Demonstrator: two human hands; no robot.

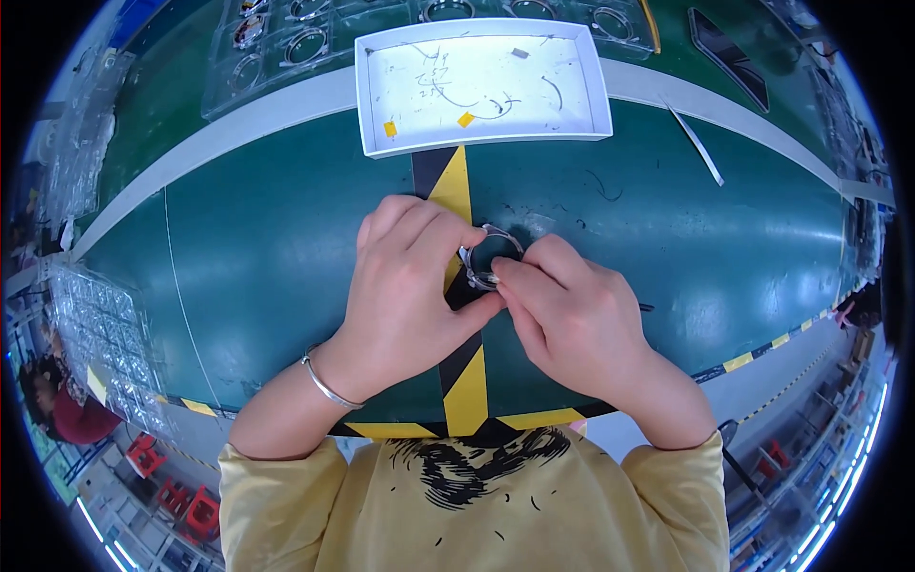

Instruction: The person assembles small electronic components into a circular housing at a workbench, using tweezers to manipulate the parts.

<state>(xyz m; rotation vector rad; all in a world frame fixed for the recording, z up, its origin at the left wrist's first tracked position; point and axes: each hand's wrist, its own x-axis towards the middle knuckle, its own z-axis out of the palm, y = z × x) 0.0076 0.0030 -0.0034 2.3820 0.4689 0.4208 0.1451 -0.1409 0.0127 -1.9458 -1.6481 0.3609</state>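
Note:
A round silver metal ring, looking like a watch case (505,234) with lugs, is held up over the striped tape. My left hand (405,276) is closed on its left side, the index fingertip at the upper rim and the thumb below. On the lower right rim, my right hand (583,310) has thumb and index finger pinched together, with the fingertips reaching the inside of the ring. Whatever lies between those fingertips is too small and hidden to tell.
A shallow white box (484,147) with dark strands and yellow scraps stands beyond my hands. White tweezers (699,150) lie to its right, below a dark phone-like slab (729,59). Clear trays (305,46) of similar rings are at the back; more clear trays (110,334) sit left.

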